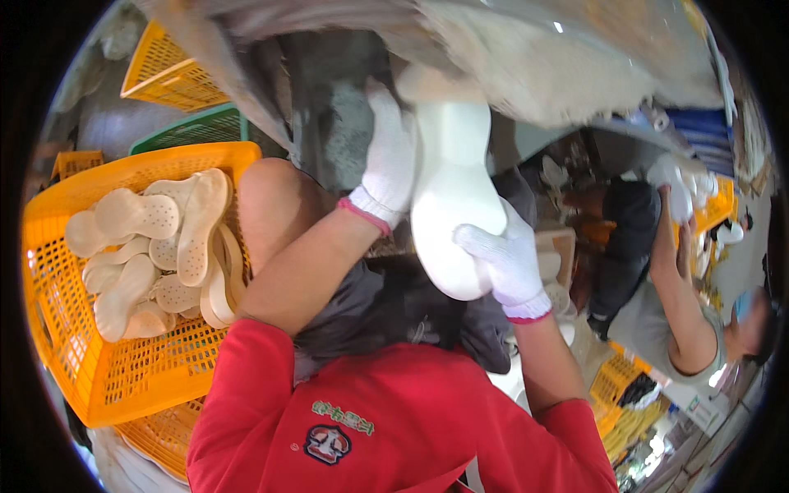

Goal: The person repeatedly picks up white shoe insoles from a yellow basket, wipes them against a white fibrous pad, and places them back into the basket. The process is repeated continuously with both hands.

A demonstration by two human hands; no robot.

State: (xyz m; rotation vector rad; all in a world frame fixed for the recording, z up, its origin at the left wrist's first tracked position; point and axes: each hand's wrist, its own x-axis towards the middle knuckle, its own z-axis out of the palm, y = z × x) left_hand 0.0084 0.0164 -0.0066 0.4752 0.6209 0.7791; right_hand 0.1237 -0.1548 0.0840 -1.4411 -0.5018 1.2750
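Note:
My right hand, in a white knitted glove, grips the near, wide end of a glossy white shoe last, with the thumb over its surface. The last points away from me above my lap. A beige sole-shaped piece shows at its far end; whether it is attached I cannot tell. Alongside the left of the last, my left hand is stretched out in a similar glove, fingers pointing away. Contact between it and the last is unclear.
An orange basket to my left holds several beige perforated insoles. Behind it stand a green basket and a yellow crate. Plastic-wrapped material hangs over the far side. At right, another person handles white pieces.

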